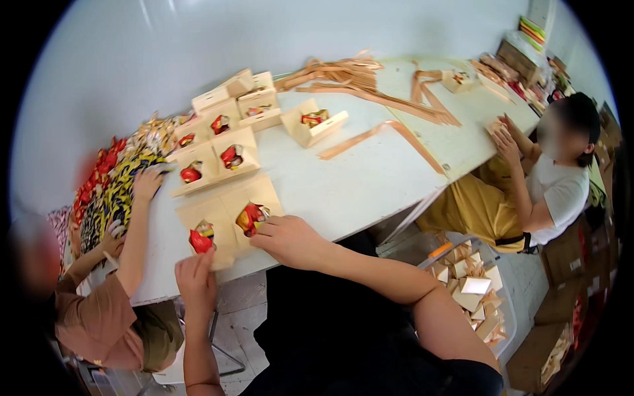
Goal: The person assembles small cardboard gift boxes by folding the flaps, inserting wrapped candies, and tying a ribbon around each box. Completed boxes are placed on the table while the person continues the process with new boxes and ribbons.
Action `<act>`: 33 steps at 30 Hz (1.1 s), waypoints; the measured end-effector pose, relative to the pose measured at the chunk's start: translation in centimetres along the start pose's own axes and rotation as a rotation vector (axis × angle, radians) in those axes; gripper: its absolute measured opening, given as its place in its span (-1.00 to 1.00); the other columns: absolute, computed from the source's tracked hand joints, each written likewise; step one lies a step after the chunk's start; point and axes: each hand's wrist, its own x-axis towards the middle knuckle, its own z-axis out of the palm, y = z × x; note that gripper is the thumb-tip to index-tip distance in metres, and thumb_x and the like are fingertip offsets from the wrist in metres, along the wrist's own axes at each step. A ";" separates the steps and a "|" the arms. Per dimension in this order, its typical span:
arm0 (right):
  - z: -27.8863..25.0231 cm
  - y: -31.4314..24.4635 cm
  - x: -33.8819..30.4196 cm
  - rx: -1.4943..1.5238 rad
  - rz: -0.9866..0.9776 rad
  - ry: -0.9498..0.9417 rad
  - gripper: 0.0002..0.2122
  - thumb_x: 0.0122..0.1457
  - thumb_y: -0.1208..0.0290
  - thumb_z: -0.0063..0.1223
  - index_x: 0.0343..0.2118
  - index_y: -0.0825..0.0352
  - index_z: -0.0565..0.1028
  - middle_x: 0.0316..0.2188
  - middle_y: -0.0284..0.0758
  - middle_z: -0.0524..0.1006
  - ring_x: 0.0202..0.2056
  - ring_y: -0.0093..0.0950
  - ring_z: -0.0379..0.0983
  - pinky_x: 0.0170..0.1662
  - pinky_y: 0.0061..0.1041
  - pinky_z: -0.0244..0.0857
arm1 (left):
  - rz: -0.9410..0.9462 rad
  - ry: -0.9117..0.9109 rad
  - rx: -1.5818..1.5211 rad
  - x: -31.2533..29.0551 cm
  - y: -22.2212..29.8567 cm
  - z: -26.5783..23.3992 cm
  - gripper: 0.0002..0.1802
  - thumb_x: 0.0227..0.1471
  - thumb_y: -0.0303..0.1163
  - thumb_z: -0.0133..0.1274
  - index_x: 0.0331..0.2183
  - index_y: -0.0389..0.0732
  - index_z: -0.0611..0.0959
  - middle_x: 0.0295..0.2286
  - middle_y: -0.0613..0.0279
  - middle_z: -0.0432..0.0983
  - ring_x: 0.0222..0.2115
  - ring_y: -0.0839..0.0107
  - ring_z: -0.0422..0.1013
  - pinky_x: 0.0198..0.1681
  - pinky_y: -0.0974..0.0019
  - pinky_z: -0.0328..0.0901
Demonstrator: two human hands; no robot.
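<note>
Near the lower centre of the frame, the left hand point(195, 277) pinched the front edge of a small open kraft box point(206, 228), fingers curled onto the cardboard just below the red-wrapped sweets point(201, 239) inside it. The right hand point(289, 239) lay just beside, its fingertips closed on the sweets point(251, 218) in the neighbouring open box point(254, 198); both boxes sat touching each other at the near edge of the white table point(356, 178).

Further up and left stood more tan boxes point(218, 155), lids open, each with a red and yellow packet inside, and behind them a closed stack point(244, 96). One open box point(314, 122) stood apart toward the centre. A heap of loose wrapped sweets point(115, 178) in red, yellow and black filled the left edge, where another person's hand point(146, 183) rested on it. Tan ribbon strips point(356, 79) lay fanned across the upper centre, one long strip point(383, 135) trailing down the tabletop. At the upper right a seated person's hands point(505, 135) pressed a box on the table. In the lower right, a bin point(472, 284) held folded tan boxes tied with bows.
</note>
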 end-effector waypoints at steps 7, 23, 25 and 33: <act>-10.6 1.3 -9.7 -0.086 0.084 0.032 -0.81 0.07 0.48 0.26 -0.24 0.21 0.54 -0.29 -0.37 0.54 -0.18 -0.31 0.57 -0.24 -0.31 0.49 | 0.268 -0.028 -0.169 3.9 9.4 3.3 -0.51 -0.04 -0.61 0.20 0.00 -0.22 0.74 -0.22 0.21 0.61 -0.27 0.24 0.53 -0.17 0.13 0.31; -30.1 20.5 -19.7 -0.362 0.483 0.309 -0.80 0.01 0.64 0.43 -0.27 0.33 0.73 -0.28 -0.20 0.71 -0.23 -0.19 0.66 -0.16 -0.32 0.54 | 0.487 0.062 -0.233 21.5 23.9 13.4 -0.44 -0.08 -0.61 0.11 0.04 -0.28 0.68 -0.21 0.21 0.48 -0.28 0.24 0.41 -0.29 0.17 0.19; -30.7 24.6 -21.8 -0.366 0.539 0.300 -0.83 0.05 0.60 0.44 -0.26 0.34 0.74 -0.28 -0.20 0.71 -0.25 -0.21 0.65 -0.17 -0.32 0.51 | 0.475 0.119 -0.217 24.7 24.9 15.6 -0.51 -0.05 -0.62 0.12 0.01 -0.29 0.68 -0.21 0.20 0.48 -0.27 0.23 0.43 -0.29 0.16 0.21; -30.0 34.0 -24.7 -0.418 0.631 0.249 -0.68 0.02 0.52 0.48 -0.11 0.30 0.71 -0.22 -0.24 0.70 -0.19 -0.22 0.60 -0.08 -0.31 0.48 | 0.323 0.003 -0.017 38.0 24.1 28.7 -0.77 0.02 -0.57 0.21 -0.20 -0.27 0.66 -0.22 0.11 0.56 -0.18 0.16 0.51 -0.21 0.04 0.30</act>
